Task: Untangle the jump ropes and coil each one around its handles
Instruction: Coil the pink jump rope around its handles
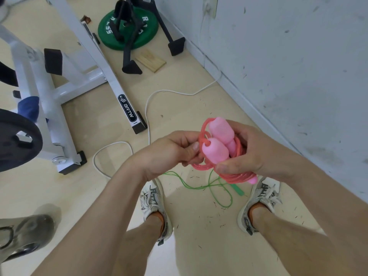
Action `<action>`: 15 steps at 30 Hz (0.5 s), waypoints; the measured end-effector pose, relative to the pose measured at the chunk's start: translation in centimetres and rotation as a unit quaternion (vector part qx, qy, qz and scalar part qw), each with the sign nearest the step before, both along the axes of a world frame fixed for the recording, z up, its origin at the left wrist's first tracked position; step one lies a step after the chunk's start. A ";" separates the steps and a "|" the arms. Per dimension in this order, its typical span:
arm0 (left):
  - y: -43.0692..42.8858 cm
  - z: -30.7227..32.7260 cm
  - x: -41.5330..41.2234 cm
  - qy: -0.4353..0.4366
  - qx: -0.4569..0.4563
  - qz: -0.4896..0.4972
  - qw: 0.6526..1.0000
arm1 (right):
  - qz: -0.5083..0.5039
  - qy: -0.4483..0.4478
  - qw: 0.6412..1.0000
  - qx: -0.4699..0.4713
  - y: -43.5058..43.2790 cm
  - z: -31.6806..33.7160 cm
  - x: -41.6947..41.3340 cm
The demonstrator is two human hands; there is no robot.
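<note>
On my feed both hands sit raised in front of the body, close together, each one closed on the pink jump rope [229, 166]. The right hand [251, 154] wraps its fingers round the whole bundle: two pink foam handles [216, 154] lie side by side, and the red-pink cord [238, 177] is wound round them in several turns. Its thumb presses across the lower coils, and a handle tip pokes out below it. The left hand [171, 154] has its fingers curled and pinches a loop of that cord just beside the nearer handle's top end (the thumb tip lies right against it).

The green jump rope [219, 187] lies on the floor [189, 108] between the two shoes [153, 202], below the hands. Its thin cord is in slack loops, and one green handle [238, 190] shows partly under the pink bundle.

A white cable [147, 108] trails over the floor from the wall [298, 56] towards the white bench frame [111, 80]. Further back a green weight plate [108, 39] lies flat near the wall with black straps on it.
</note>
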State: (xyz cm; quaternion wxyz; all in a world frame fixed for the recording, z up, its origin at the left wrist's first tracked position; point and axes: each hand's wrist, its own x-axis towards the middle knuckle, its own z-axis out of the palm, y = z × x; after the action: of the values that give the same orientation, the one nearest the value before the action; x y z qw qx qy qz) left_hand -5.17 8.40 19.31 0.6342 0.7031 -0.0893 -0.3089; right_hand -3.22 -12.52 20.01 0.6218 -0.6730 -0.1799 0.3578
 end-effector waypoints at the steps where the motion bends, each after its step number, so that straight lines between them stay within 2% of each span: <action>1: 0.0 0.1 -0.1 0.004 0.020 -0.019 1.000 | 0.021 0.002 1.000 -0.001 0.0 0.1 -0.1; 3: 0.0 0.2 -0.2 0.000 0.065 -0.033 0.997 | 0.050 0.000 0.999 -0.008 0.2 0.0 -0.3; 5: 0.0 0.2 -0.5 -0.020 0.070 -0.015 0.997 | 0.042 0.002 0.999 -0.011 0.4 -0.2 -0.3; 10: -0.2 0.2 -0.6 -0.093 0.016 0.060 0.994 | 0.062 0.014 0.997 0.036 0.8 -0.1 -0.1; 15: -0.4 0.1 -0.6 -0.111 -0.042 0.107 0.987 | 0.003 0.043 0.999 0.025 0.2 -0.5 0.1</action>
State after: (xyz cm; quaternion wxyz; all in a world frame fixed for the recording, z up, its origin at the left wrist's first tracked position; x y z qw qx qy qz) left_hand -5.73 8.03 19.36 0.6785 0.7114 -0.0961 -0.1558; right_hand -3.12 -12.31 19.47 0.6442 -0.6410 -0.1642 0.3837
